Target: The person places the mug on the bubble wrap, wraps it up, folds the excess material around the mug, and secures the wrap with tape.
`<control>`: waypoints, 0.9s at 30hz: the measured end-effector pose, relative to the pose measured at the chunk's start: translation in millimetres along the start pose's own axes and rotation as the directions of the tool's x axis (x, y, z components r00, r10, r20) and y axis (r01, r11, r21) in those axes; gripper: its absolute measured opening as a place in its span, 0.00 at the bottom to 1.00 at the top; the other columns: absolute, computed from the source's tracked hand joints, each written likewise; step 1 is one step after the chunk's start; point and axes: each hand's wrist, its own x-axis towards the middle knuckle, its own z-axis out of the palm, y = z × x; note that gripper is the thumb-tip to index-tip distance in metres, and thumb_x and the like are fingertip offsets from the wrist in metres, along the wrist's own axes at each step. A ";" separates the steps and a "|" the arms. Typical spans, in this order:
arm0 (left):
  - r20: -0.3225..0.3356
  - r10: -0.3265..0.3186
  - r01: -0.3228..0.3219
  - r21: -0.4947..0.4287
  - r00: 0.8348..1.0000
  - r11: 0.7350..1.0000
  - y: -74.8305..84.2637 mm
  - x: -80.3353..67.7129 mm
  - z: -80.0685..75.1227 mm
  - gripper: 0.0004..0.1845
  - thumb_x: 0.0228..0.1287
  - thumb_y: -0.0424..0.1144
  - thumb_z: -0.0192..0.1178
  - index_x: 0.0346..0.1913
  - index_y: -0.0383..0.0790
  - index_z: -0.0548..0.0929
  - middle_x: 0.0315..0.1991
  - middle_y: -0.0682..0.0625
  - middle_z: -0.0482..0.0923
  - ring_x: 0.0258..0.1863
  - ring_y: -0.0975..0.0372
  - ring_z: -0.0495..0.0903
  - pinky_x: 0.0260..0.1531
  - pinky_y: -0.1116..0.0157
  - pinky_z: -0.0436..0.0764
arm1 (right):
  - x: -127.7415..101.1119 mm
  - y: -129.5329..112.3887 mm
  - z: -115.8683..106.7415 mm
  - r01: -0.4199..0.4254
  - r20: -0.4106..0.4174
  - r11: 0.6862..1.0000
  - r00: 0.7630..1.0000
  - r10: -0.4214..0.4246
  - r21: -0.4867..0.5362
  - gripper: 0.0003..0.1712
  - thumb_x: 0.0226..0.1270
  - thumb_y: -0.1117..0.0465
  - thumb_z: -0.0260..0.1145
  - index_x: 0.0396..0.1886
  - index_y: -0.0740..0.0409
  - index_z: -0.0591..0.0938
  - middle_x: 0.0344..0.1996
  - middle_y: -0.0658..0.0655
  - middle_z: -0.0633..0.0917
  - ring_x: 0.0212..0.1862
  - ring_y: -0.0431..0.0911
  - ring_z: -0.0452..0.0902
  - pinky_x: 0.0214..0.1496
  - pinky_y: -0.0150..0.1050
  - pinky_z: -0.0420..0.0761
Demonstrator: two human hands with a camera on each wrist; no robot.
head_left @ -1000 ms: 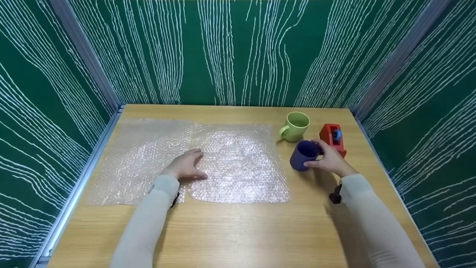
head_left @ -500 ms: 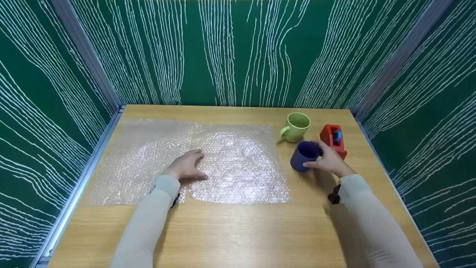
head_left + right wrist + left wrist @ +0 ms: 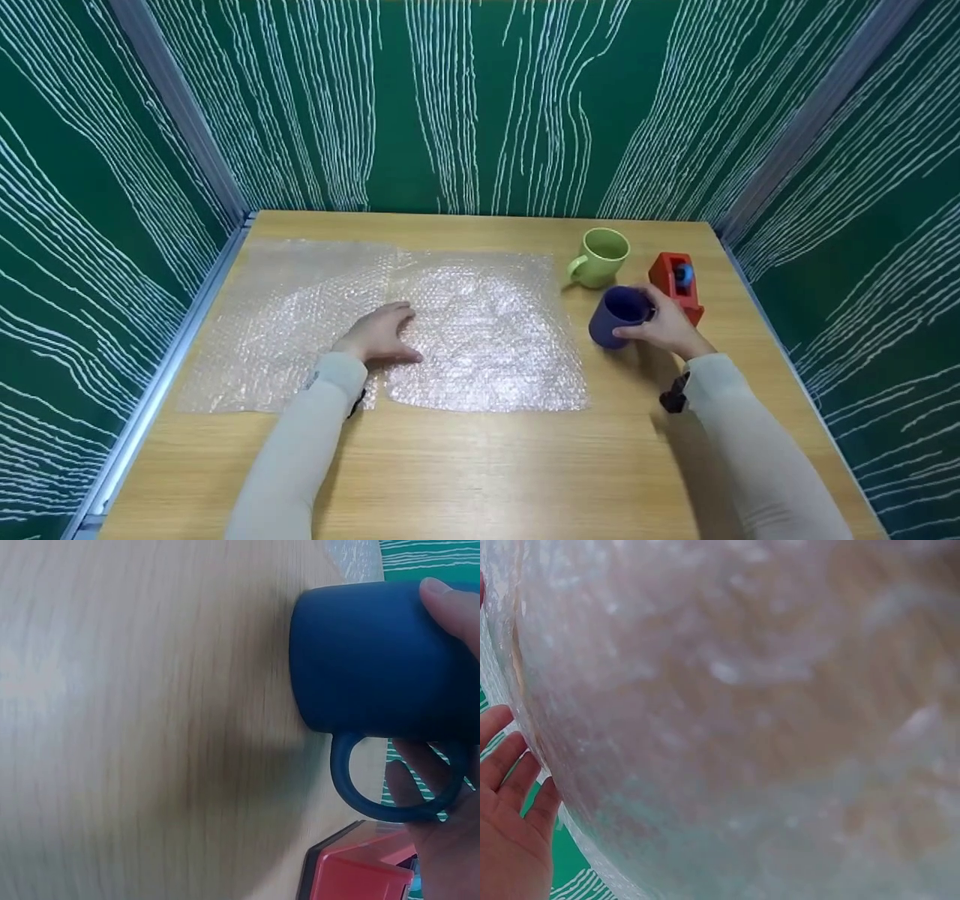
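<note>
A dark blue mug point(image 3: 609, 324) stands at the right of the table, its opening up. My right hand point(image 3: 666, 328) holds it, with the thumb on the near side and the other fingers behind by the handle. In the right wrist view the mug point(image 3: 375, 664) shows its whole handle, and the thumb lies along its wall near the rim. My left hand point(image 3: 381, 336) lies over two sheets of bubble wrap, where the left sheet point(image 3: 292, 300) meets the right sheet point(image 3: 487, 330). Its fingers are spread and relaxed, the thumb apart, and it holds nothing.
A light green mug point(image 3: 600, 262) stands just behind the blue one, its handle toward the left. Beside my right hand is a red tape dispenser point(image 3: 664, 271) with a blue roll. Green panels with white lines point(image 3: 525, 112) enclose the wooden table point(image 3: 480, 472) at the back and sides.
</note>
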 end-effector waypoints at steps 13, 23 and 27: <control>0.017 -0.028 0.028 -0.017 0.999 0.999 -0.9 0.7 -0.4 0.56 0.55 0.61 0.82 0.82 0.39 0.70 0.87 0.40 0.58 0.86 0.44 0.58 0.87 0.46 0.56 | 3.9 -20.5 -0.6 -0.027 -0.023 1.000 0.999 0.028 0.012 0.57 0.58 0.42 0.86 0.79 0.56 0.66 0.75 0.68 0.74 0.76 0.67 0.69 0.82 0.73 0.63; 0.013 -0.017 0.017 -0.002 1.000 1.000 1.4 -0.5 -1.6 0.55 0.57 0.61 0.81 0.81 0.38 0.70 0.86 0.39 0.60 0.86 0.42 0.59 0.86 0.45 0.58 | 8.9 -38.5 1.8 0.006 -0.013 1.000 1.000 -0.005 0.029 0.57 0.59 0.45 0.86 0.80 0.59 0.66 0.75 0.68 0.74 0.76 0.67 0.70 0.81 0.71 0.66; 0.022 -0.024 0.024 -0.014 0.999 1.000 2.2 -0.6 -2.1 0.55 0.57 0.61 0.81 0.81 0.38 0.70 0.86 0.38 0.60 0.86 0.41 0.59 0.86 0.44 0.58 | 11.4 -46.0 3.1 0.025 -0.003 0.999 1.000 -0.025 0.045 0.56 0.59 0.46 0.86 0.79 0.58 0.66 0.75 0.67 0.74 0.76 0.66 0.70 0.81 0.71 0.67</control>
